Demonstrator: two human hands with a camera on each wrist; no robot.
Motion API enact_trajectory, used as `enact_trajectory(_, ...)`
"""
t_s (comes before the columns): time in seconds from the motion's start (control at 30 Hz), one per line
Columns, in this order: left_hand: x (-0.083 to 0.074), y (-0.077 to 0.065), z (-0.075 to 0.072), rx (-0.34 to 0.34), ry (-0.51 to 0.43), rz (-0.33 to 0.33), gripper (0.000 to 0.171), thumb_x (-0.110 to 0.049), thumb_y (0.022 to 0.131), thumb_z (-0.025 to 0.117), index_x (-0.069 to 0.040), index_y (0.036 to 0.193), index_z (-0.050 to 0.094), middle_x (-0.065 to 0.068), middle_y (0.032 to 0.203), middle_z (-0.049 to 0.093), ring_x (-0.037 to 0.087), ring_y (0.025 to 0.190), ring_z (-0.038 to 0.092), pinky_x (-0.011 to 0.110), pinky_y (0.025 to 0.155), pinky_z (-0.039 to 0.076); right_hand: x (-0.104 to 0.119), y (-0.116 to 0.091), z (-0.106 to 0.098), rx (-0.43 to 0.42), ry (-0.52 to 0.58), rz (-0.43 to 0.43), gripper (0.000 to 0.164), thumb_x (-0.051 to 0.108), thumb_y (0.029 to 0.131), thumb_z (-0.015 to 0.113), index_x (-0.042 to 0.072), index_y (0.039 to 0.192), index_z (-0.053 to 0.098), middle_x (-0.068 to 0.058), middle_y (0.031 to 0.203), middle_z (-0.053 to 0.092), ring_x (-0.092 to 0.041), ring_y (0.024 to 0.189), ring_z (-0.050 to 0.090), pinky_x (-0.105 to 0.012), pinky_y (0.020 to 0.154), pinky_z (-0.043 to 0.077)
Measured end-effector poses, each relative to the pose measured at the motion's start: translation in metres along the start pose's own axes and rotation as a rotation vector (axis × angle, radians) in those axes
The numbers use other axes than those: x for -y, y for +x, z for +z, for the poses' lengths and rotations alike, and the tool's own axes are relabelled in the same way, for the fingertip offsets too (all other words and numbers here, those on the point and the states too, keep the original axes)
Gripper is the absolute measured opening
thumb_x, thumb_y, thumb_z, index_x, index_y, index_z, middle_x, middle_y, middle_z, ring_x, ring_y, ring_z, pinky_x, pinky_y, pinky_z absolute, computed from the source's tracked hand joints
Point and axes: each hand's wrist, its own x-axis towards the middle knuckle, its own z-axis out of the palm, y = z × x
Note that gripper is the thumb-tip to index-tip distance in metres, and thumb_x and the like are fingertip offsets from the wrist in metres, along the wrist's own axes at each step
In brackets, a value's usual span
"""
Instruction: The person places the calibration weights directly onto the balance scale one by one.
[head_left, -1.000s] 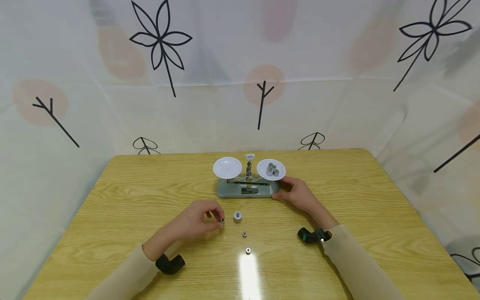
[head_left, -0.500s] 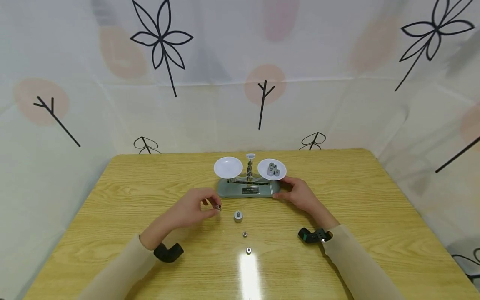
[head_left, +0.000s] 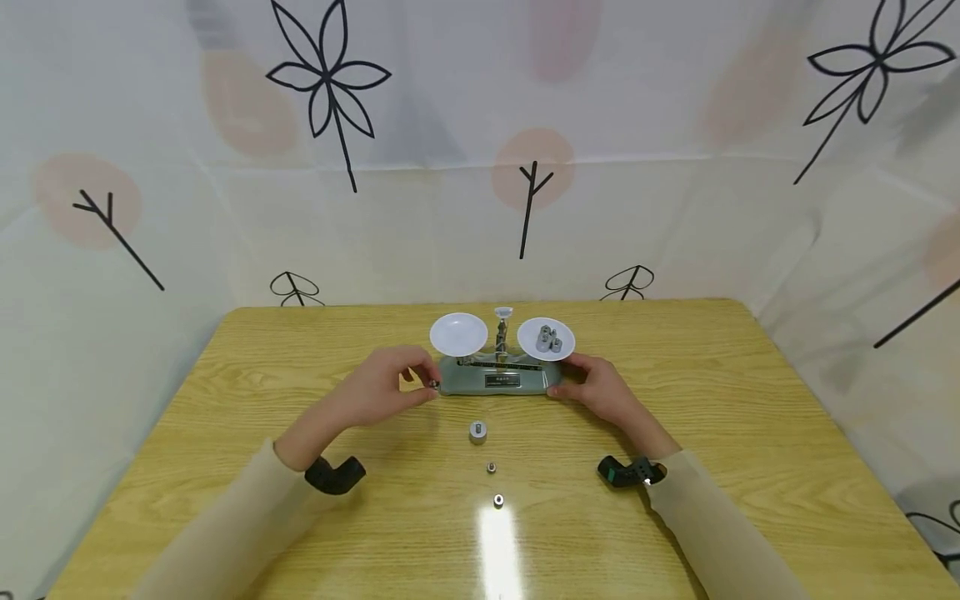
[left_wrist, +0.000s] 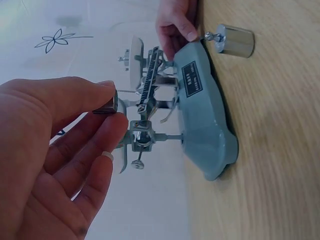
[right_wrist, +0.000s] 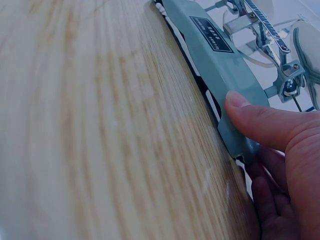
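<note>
My left hand [head_left: 382,387] pinches a small metal balance weight [left_wrist: 106,105] between thumb and fingertips, just off the left end of the balance scale [head_left: 472,382]. At the opposite end, my right hand [head_left: 600,390] grips the scale's grey-green base, thumb on the front face and fingers around the end. The left white pan [head_left: 459,333] is bare. Several metal weights [head_left: 546,340] stand together on the right pan [head_left: 566,335]. In front of the scale a larger cylindrical weight [head_left: 477,432] with a knob stands upright.
Two small weights, one [head_left: 491,467] behind the other [head_left: 498,501], stand on the wooden table [head_left: 300,358] nearer to me. A patterned cloth [head_left: 435,225] hangs behind the table. Black straps with devices [head_left: 336,475] sit on both wrists.
My left hand has lifted the small weight and carried it away from me, towards the left end of the scale. The right hand stays in place on the base.
</note>
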Motion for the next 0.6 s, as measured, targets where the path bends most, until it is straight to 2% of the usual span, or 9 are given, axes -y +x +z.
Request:
enact_trajectory(0.33,-0.002,0.014,-0.018,-0.025,0.021,-0.007,0.017,-0.008,0.086,0.078,-0.014,0.098,0.068,-0.009,0.093,0.067,0.01,0.087,0.064,0.034,0.073,0.053,0.001,0.0,0.0,-0.005,-0.014,0.002,0.066,0.018,0.08,0.085,-0.004,0.136,0.058,-0.02,0.136,0.058,-0.037,0.131,0.049,-0.053,0.109,0.037)
enact_trajectory(0.6,0.006,0.028,-0.028,-0.037,0.043,-0.025,0.015,-0.01,0.087,0.078,-0.014,0.097,0.068,-0.007,0.093,0.066,0.01,0.086,0.063,0.035,0.073,0.051,0.0,-0.001,0.0,-0.007,-0.032,-0.002,0.066,0.021,0.08,0.085,-0.004,0.135,0.058,-0.02,0.135,0.058,-0.037,0.13,0.049,-0.054,0.108,0.038)
